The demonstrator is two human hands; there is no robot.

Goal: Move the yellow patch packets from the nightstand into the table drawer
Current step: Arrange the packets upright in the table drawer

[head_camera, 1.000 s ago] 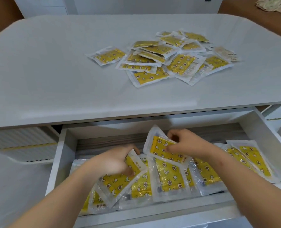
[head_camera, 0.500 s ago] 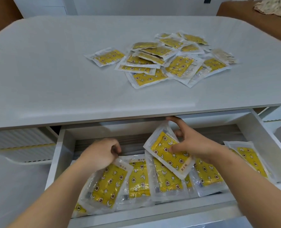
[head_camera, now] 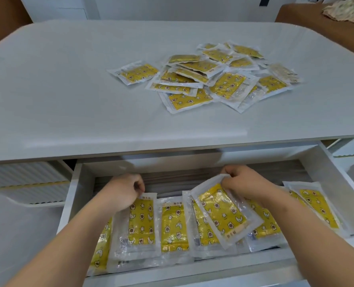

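Lying side by side in the open drawer are at least seven yellow patch packets, overlapping along their edges, so an exact count is not possible. Two of them are in the hands. The left hand, fingers curled, pinches the top edge of one straight packet near the left end of the row. The right hand pinches the upper corner of one tilted packet, which lies slantwise over its neighbours. Up on the grey surface, a loose pile holds a dozen or more packets, too overlapped to count exactly. One lone packet lies just beside the pile's left edge.
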